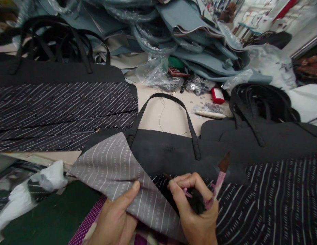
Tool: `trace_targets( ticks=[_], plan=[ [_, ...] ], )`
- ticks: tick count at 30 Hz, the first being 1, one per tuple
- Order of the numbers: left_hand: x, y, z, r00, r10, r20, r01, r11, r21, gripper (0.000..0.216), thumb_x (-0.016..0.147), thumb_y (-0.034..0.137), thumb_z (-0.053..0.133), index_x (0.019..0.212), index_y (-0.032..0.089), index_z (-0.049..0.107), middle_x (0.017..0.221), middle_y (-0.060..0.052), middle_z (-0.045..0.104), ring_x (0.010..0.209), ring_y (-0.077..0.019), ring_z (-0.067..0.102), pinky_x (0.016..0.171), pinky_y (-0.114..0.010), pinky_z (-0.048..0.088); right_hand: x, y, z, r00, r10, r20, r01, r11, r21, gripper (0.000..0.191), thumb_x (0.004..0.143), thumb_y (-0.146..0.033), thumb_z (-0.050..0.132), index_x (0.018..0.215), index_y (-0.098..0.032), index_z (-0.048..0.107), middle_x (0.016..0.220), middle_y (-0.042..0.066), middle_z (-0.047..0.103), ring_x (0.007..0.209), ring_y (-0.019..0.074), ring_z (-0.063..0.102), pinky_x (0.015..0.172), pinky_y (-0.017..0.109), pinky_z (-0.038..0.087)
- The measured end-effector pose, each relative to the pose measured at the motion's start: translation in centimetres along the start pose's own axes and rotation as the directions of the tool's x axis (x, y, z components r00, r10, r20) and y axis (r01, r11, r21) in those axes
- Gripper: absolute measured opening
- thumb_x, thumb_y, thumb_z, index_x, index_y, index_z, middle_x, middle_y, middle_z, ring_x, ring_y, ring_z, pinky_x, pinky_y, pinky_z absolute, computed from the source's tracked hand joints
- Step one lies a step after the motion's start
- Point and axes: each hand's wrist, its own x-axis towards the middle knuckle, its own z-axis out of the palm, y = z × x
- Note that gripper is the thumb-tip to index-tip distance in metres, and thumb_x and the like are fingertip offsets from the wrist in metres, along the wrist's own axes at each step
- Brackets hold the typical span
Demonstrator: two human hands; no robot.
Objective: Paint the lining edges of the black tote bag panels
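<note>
My left hand (117, 214) pinches the edge of a grey striped lining flap (109, 163), thumb on top and fingers beneath. The flap is folded back over a black bag panel (160, 153) with a strap handle (185, 109). In my right hand (194, 207), closed near the flap's edge, is a slim tool (219, 182) with a pink shaft, a brown pointed end and a black wrapped part. A dark tip at the fingers points to the black striped lining; whether it belongs to the same tool I cannot tell.
Black panels with striped lining (63, 109) lie stacked at left, and similar black panels (270, 139) at right. Behind are plastic-wrapped blue-grey pieces (189, 20), a red container (218, 95), a white pen-like stick (210, 114) and small loose discs (209, 107) on the pale table (153, 119).
</note>
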Motion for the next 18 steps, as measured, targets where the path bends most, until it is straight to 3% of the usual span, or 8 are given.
trace_targets(
  ticks=[4, 7, 14, 18],
  plan=[
    [0.3, -0.2, -0.6, 1.0, 0.0, 0.016, 0.0, 1.0, -0.003, 0.072, 0.08, 0.014, 0.075, 0.146, 0.023, 0.047, 0.125, -0.009, 0.07, 0.112, -0.0286, 0.067, 0.105, -0.045, 0.052, 0.1, 0.0, 0.1, 0.999, -0.053, 0.012, 0.054, 0.998, -0.039, 0.018, 0.087, -0.016, 0.066, 0.073, -0.021, 0.055, 0.071, -0.001, 0.065, 0.065, 0.0137, 0.064, 0.064, 0.025, 0.049],
    [0.1, 0.0, -0.6, 1.0, -0.017, 0.022, 0.018, 1.0, -0.013, 0.067, 0.081, 0.013, 0.074, 0.143, 0.023, 0.051, 0.125, -0.008, 0.07, 0.113, -0.0282, 0.066, 0.105, -0.043, 0.052, 0.2, 0.2, -0.2, 1.0, -0.018, 0.007, 0.018, 1.0, -0.009, 0.019, 0.087, -0.017, 0.067, 0.072, -0.021, 0.056, 0.069, -0.002, 0.066, 0.065, 0.0133, 0.064, 0.064, 0.024, 0.05],
    [0.2, 0.3, -0.5, 0.998, -0.047, 0.029, 0.047, 0.999, 0.0, 0.049, 0.086, 0.015, 0.069, 0.134, 0.017, 0.06, 0.125, -0.009, 0.07, 0.116, -0.027, 0.065, 0.106, -0.039, 0.052, 0.4, 0.8, -1.5, 0.984, 0.174, -0.035, -0.153, 0.933, 0.325, 0.023, 0.084, -0.022, 0.072, 0.068, -0.021, 0.056, 0.066, -0.002, 0.064, 0.061, 0.016, 0.064, 0.063, 0.029, 0.054],
    [0.2, 0.2, -0.7, 1.0, -0.003, -0.002, 0.003, 1.0, 0.022, 0.048, 0.084, 0.012, 0.069, 0.132, 0.018, 0.062, 0.124, -0.008, 0.07, 0.114, -0.0261, 0.066, 0.105, -0.037, 0.052, 0.3, 0.9, -1.7, 0.983, 0.176, -0.059, -0.149, 0.937, 0.315, 0.024, 0.083, -0.023, 0.073, 0.066, -0.02, 0.057, 0.064, -0.001, 0.064, 0.06, 0.0165, 0.063, 0.061, 0.029, 0.053]
  ],
)
